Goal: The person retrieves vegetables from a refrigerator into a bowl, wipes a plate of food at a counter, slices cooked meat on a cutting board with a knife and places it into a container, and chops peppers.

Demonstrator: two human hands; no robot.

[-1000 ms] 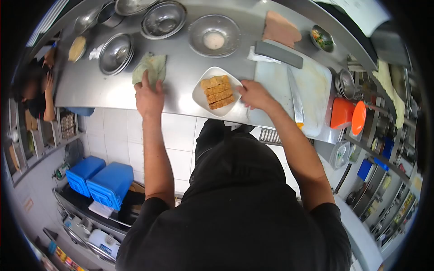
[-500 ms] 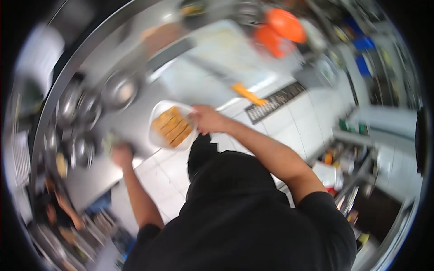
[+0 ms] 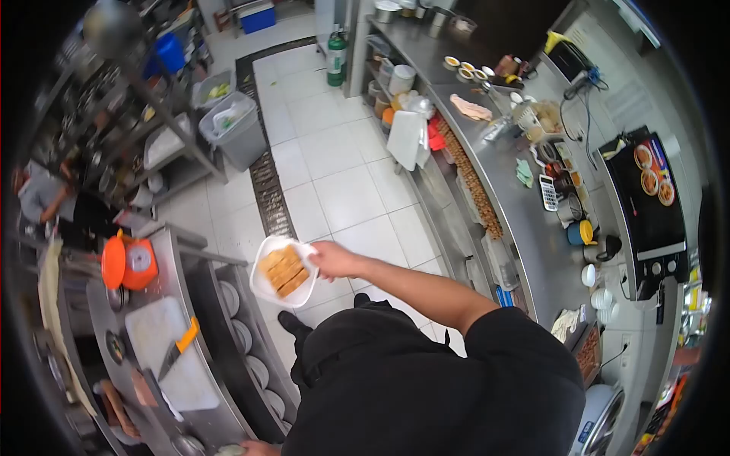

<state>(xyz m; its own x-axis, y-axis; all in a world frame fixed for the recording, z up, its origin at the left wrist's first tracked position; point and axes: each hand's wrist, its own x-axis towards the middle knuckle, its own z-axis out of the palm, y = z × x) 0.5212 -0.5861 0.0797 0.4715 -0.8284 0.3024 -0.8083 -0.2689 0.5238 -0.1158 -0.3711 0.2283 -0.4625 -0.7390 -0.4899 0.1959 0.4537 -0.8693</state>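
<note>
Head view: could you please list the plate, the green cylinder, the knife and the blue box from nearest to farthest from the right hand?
From the right hand:
1. Plate, in its fingers
2. Knife, to the left
3. Green cylinder, ahead
4. Blue box, farther ahead

Left of the plate point(image 3: 303, 294), a knife point(image 3: 179, 348) lies on a cutting board point(image 3: 150, 332); right, a counter point(image 3: 526, 220) holds a calculator point(image 3: 548, 193).

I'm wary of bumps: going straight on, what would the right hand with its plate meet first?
Past the plate, the right hand might meet the steel counter near the orange scale; depth is unclear.
</note>
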